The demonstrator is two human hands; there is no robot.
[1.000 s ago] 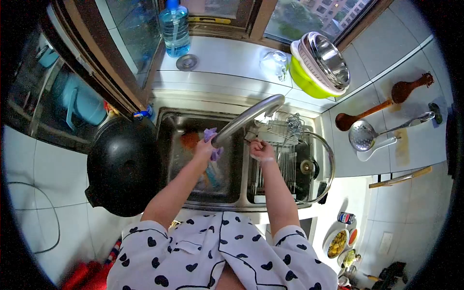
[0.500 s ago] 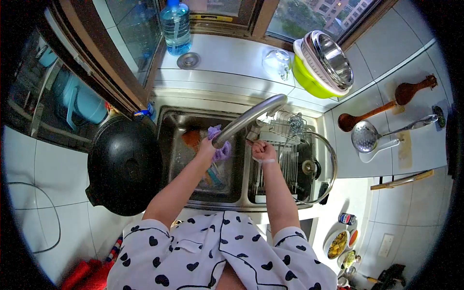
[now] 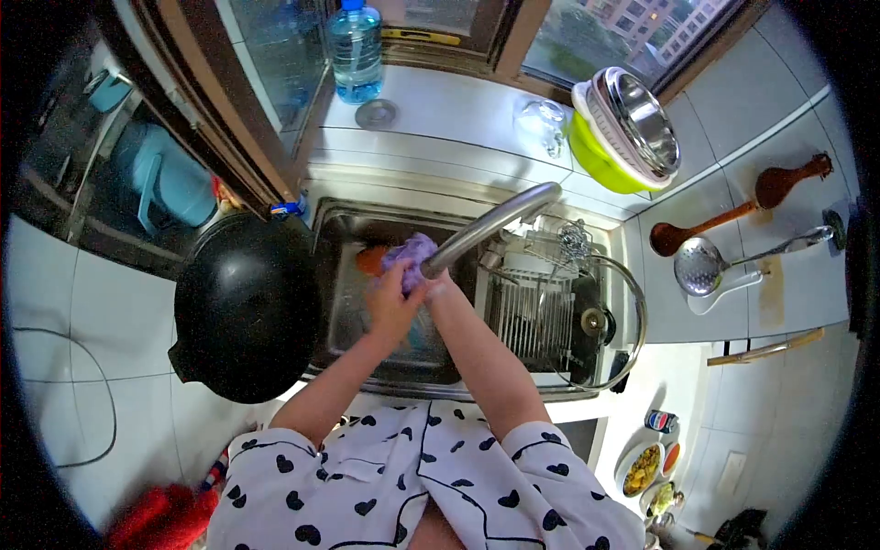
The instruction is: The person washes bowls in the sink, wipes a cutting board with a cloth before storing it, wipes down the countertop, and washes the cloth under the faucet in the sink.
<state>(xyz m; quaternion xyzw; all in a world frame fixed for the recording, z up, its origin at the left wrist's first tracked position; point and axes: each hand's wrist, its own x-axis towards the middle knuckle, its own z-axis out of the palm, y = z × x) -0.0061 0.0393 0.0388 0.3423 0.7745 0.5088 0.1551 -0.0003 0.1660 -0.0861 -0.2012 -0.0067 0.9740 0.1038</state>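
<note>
A bunched purple cloth (image 3: 410, 249) is in my left hand (image 3: 394, 298), whose fingers are closed around it over the left basin of the metal sink (image 3: 440, 362). My right hand (image 3: 439, 287) is beside the cloth, right under the end of the curved faucet (image 3: 495, 225). The spout and cloth hide its fingers, so I cannot tell whether it grips the cloth. An orange-brown object (image 3: 369, 260) lies in the basin behind my left hand. Something bluish, partly covered by my arms, shows on the basin floor.
A large black wok (image 3: 246, 312) stands left of the sink. A wire dish rack (image 3: 533, 316) and a round glass lid (image 3: 639, 321) occupy the right basin. Nested bowls with a green basin (image 3: 596, 151) sit on the ledge. A wooden ladle (image 3: 715, 220) and skimmer (image 3: 699, 267) hang right.
My right hand has left the area beside the faucet's base and moved left to the cloth under the spout. My left hand still holds the cloth. The view has shifted slightly.
</note>
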